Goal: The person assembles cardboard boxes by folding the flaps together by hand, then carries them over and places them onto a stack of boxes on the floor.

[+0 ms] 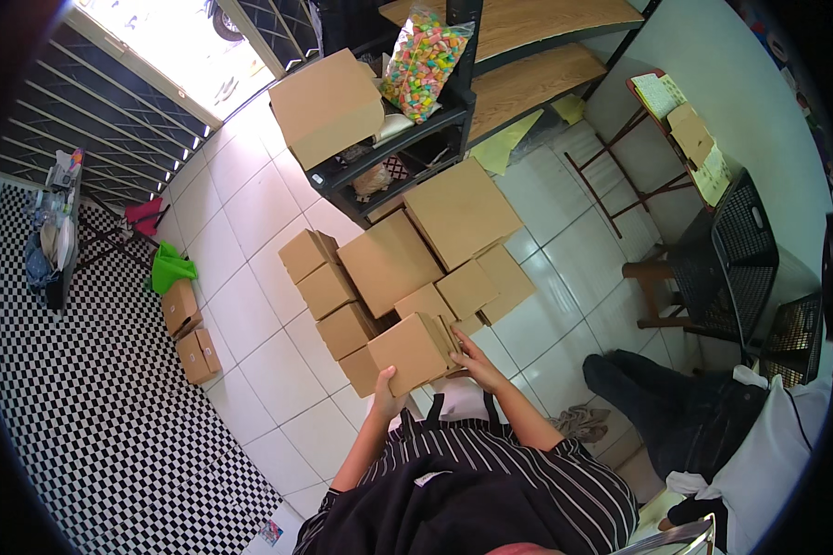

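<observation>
Between my two hands is a small brown cardboard box [405, 357], held close in front of my body. My left hand [386, 398] grips its near left corner, with the thumb up along the side. On the opposite side my right hand [475, 362] presses its fingers against the box. Just beyond stand more brown boxes: a large box [389, 262], another large box [463, 208] and a smaller box [467, 289]. A column of small boxes [326, 290] runs along the left of this group. My hands partly hide the held box's near side.
Shelving with a bag of colourful sweets [424, 67] and an open carton [326, 106] rises beyond the boxes. Two cartons [197, 356] sit on the left floor. At right are black plastic crates [745, 254] and a person in dark trousers [666, 407].
</observation>
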`<state>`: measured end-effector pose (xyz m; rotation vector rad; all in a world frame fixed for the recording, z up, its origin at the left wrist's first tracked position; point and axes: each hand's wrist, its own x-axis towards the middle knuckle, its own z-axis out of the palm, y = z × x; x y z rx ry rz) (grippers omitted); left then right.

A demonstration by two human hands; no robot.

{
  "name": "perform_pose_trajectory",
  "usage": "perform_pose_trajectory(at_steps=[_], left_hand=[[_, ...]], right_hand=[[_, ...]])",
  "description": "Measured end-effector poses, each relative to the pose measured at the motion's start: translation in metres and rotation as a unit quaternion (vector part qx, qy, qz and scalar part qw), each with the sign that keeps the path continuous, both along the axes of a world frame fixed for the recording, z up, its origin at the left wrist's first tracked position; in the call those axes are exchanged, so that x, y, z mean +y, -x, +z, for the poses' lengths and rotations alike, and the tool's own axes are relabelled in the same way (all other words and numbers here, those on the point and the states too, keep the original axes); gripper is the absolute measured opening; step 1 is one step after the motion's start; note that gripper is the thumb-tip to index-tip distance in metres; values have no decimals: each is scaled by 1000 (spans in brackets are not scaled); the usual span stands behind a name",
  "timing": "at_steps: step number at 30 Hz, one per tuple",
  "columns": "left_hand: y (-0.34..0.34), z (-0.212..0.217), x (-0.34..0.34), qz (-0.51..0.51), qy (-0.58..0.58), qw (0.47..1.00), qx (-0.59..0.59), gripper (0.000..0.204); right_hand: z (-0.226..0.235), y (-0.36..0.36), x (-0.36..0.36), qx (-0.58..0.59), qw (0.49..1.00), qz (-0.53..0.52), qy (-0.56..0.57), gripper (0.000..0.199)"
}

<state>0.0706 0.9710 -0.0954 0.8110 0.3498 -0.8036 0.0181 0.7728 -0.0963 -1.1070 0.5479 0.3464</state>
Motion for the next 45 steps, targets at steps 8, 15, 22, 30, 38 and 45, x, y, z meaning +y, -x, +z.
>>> perform_pose_trajectory(at_steps=[8, 15, 22, 30, 38, 45], left_hand=[[-1, 1, -21, 0, -82, 996, -42, 47], [-2, -14, 3, 19, -22, 999, 14, 46], [-10, -14, 23, 61, -53, 995, 50, 43], [-10, 0, 21, 85, -60, 993, 59, 41], [-9, 4, 15, 103, -85, 989, 71, 41], [-13, 0, 7, 97, -114, 988, 49, 38]], right_hand=[[-27, 8, -26, -84, 970, -126, 191, 58], [-52, 7, -126, 3, 911, -372, 178, 43], [-116, -25, -193, 125, 903, -379, 160, 48], [-167, -49, -192, 93, 921, -245, 289, 42], [-176, -61, -200, 92, 933, -183, 295, 46], [-167, -68, -203, 164, 905, -167, 354, 62]])
